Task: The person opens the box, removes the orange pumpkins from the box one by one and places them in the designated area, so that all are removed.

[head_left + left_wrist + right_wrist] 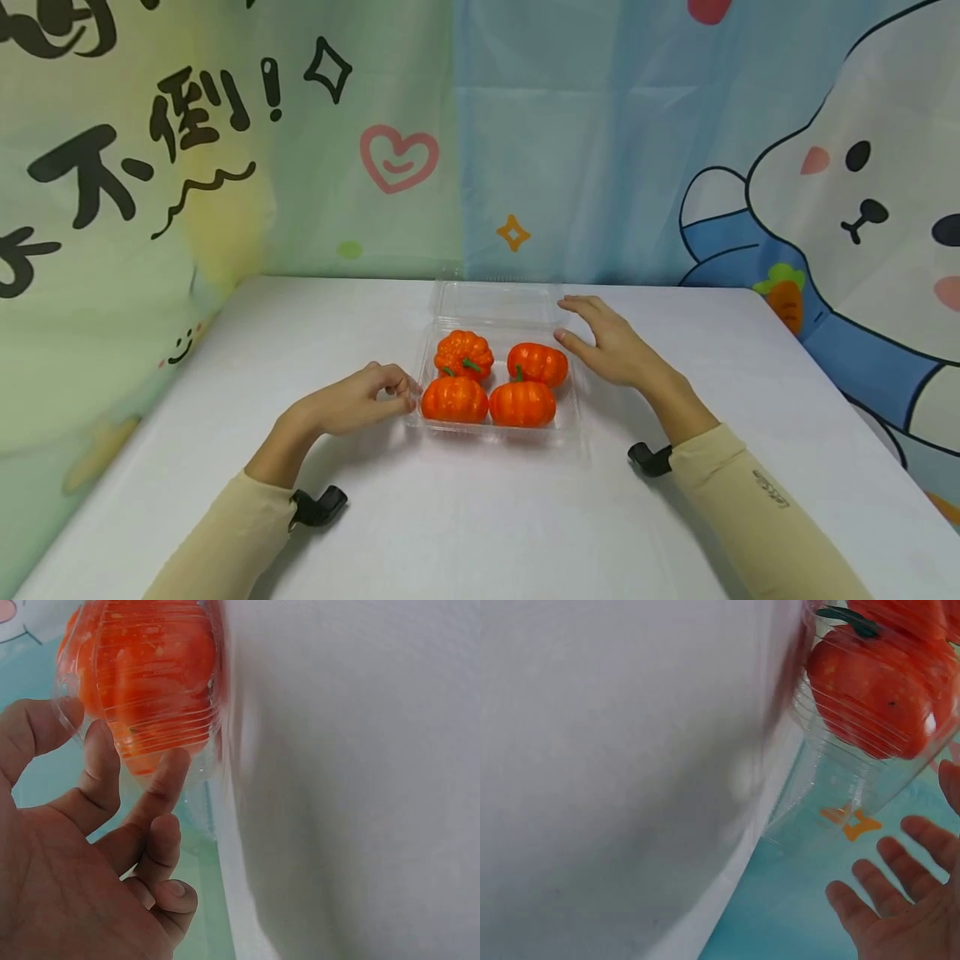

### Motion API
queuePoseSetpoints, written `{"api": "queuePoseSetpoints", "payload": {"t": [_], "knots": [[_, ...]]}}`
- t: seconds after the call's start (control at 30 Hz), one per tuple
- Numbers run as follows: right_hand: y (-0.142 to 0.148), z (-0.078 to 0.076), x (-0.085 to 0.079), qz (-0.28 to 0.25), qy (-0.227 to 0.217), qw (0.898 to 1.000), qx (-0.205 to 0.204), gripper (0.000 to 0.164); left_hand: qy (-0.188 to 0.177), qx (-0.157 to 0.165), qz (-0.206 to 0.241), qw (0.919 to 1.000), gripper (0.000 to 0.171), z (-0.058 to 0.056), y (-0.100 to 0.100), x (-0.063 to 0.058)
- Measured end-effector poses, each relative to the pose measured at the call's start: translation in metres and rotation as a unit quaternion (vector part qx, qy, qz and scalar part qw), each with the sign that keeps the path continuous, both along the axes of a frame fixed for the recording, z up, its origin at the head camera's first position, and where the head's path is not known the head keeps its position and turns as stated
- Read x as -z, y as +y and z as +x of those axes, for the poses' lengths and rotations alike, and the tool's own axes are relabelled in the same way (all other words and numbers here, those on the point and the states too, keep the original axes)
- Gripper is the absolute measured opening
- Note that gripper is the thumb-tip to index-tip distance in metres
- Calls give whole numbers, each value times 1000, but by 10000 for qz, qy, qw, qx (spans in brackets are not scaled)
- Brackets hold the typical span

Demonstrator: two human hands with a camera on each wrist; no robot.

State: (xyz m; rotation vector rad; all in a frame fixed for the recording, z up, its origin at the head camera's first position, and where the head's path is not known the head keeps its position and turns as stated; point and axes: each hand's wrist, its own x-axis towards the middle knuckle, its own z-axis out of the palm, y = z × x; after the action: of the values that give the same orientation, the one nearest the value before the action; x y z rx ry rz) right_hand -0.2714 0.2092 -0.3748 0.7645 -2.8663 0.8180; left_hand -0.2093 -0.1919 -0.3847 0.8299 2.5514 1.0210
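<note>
A clear plastic clamshell box (567, 417) stands on the table with its lid (495, 302) folded open toward the back. Inside sit several small orange pumpkins (454, 400) with green stems. My left hand (363, 398) is at the box's left side; thumb and index finger pinch its rim, as the left wrist view shows, while another fingertip lies against the ribbed wall (161, 720). On the other side my right hand (611, 342) holds nothing, its fingers spread beside the box's right back corner and the lid. In the right wrist view those fingers (907, 870) are extended.
The box rests on a white-covered table (480, 517). Behind it hangs a printed cloth (585, 167) with a cartoon animal, a heart and writing. Both sleeves carry a black wrist mount (318, 506) near the cuff.
</note>
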Motion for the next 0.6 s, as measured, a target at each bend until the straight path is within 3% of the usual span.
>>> {"api": "queuePoseSetpoints", "payload": {"t": [0.6], "knots": [[-14,16,-22,159,291,9925,-1181,49,-107,121,-25,9999,12,-2,-2,-2]]}}
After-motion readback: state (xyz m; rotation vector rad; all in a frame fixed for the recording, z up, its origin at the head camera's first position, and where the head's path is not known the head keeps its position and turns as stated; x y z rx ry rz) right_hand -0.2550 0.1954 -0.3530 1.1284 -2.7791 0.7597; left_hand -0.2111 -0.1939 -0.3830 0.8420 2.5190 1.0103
